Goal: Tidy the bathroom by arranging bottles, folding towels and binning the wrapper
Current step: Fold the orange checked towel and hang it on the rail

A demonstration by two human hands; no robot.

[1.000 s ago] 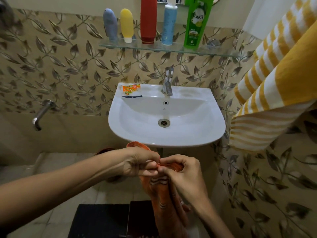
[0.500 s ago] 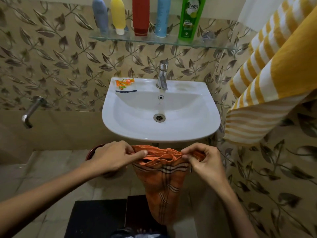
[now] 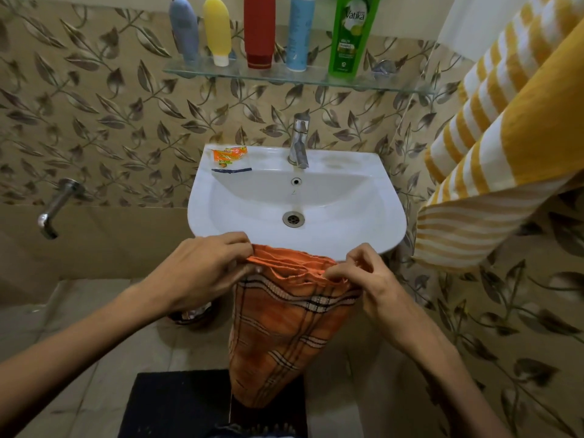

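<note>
Hands spread wider: left hand (image 3: 202, 267) and right hand (image 3: 363, 273) fingers pinch orange towel's (image 3: 284, 327) top edge.

Left hand (image 3: 207, 267) & right hand (image 3: 363, 273) pinch orange towel (image 3: 284, 327) top edge below sink (image 3: 373, 216).

Both forearms are bare to the frame edge, with no sleeve, watch or bracelet on either wrist. The left hand (image 3: 205, 267) and the right hand (image 3: 368, 279) wear no rings or gloves, and their fingernails are short and unpainted.
</note>
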